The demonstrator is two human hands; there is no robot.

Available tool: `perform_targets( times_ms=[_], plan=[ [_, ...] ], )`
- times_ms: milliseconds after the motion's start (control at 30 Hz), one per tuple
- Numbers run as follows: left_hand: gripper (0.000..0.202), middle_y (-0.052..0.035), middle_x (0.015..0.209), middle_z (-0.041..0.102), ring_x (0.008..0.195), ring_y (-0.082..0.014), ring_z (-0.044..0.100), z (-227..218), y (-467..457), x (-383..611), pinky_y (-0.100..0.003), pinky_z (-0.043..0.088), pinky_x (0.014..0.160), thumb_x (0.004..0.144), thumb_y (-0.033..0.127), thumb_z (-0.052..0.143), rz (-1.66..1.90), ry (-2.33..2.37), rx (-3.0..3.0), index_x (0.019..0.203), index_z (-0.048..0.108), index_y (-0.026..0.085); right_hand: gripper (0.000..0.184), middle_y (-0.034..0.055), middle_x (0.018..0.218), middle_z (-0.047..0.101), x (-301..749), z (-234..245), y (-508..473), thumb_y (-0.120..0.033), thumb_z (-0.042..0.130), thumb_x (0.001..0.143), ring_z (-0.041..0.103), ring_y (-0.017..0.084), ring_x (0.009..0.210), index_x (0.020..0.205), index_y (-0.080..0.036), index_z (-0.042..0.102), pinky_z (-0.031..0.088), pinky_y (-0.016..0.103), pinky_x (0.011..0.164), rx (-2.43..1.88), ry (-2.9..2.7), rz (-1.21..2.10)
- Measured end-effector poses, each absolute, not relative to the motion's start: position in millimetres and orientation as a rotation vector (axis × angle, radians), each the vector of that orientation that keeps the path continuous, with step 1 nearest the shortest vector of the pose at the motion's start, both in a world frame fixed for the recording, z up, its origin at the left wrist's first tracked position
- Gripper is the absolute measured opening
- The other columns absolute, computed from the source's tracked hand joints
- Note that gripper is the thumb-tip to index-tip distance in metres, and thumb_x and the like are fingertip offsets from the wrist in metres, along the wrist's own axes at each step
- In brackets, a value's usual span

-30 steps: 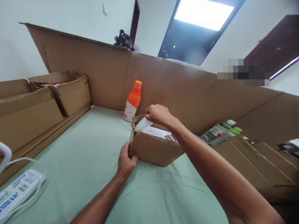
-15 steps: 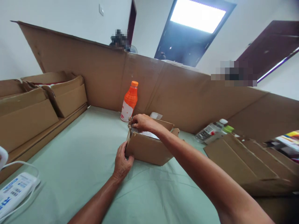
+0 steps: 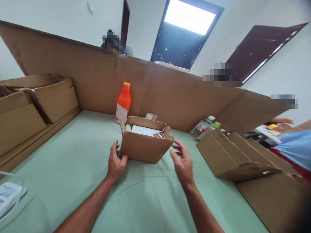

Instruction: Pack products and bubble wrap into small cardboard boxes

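Observation:
A small open-topped cardboard box [image 3: 145,149] stands on the green cloth [image 3: 80,174] in front of me. Inside it sits a white item [image 3: 145,130] with a printed patch at its right end; its kind I cannot make out. At the box's left front corner is my left hand [image 3: 116,163], fingers apart, with the thumb close to or touching the cardboard. My right hand [image 3: 182,160] hovers just off the right side, fingers spread and holding nothing. Behind the box, an orange bottle [image 3: 123,103] with a white label stands upright.
Cardboard boxes [image 3: 55,103] line the left side, and more boxes [image 3: 225,155] stand at the right. Clear bottles [image 3: 200,128] lean near the tall cardboard wall [image 3: 170,92]. A white power strip [image 3: 8,195] with a cord lies at lower left. Other people are beyond the wall.
My right hand has come out of the box and moved to its right side, opening. My left hand has loosened at the left corner. The view has turned slightly right.

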State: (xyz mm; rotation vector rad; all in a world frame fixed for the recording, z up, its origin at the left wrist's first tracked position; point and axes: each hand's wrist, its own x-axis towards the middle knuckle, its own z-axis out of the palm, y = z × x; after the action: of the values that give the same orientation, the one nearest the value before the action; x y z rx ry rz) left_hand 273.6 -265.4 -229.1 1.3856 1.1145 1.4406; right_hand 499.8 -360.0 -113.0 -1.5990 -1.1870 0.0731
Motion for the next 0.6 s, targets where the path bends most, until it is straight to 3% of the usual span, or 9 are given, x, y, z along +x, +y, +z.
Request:
perform_targets(
  times_ms=[100,233,467,600],
  plan=[
    [0.083,-0.0170,0.148,0.047,0.136,-0.0330,0.045,-224.4,-264.1,268.4,-0.048,0.033,0.115,0.067,0.023,0.070,1.380,1.048,1.451,0.145,0.042,0.018,0.059,0.0150,0.123,0.067,491.9,-140.3,-347.4,-0.036,0.061,0.077,0.065,0.025,0.098,0.131,-0.015,0.056,0.054,0.036,0.079,-1.639,-1.180,0.350],
    [0.085,-0.0148,0.144,0.053,0.134,-0.0317,0.049,-206.2,-268.5,265.2,-0.046,0.036,0.114,0.068,0.028,0.070,1.211,0.947,1.350,0.147,0.040,0.019,0.056,0.0134,0.122,0.067,484.3,-137.8,-341.8,-0.033,0.056,0.076,0.064,0.023,0.098,0.129,-0.014,0.056,0.053,0.032,0.078,-1.586,-1.202,0.471],
    [0.081,-0.0150,0.144,0.054,0.126,-0.0317,0.055,-187.9,-329.9,264.5,-0.043,0.044,0.107,0.069,0.034,0.072,0.976,0.790,1.355,0.143,0.045,0.017,0.051,0.0118,0.112,0.069,493.7,-158.2,-429.4,-0.041,0.062,0.082,0.063,0.025,0.092,0.125,-0.015,0.058,0.053,0.038,0.080,-1.684,-1.020,0.276],
    [0.079,-0.0158,0.134,0.060,0.118,-0.0311,0.059,-184.4,-354.2,232.4,-0.042,0.047,0.102,0.072,0.042,0.073,1.036,0.928,1.299,0.142,0.046,0.016,0.050,0.0123,0.121,0.066,456.9,-176.9,-459.1,-0.034,0.062,0.086,0.063,0.026,0.104,0.132,-0.018,0.056,0.055,0.039,0.084,-1.608,-1.082,0.209]
  ],
)
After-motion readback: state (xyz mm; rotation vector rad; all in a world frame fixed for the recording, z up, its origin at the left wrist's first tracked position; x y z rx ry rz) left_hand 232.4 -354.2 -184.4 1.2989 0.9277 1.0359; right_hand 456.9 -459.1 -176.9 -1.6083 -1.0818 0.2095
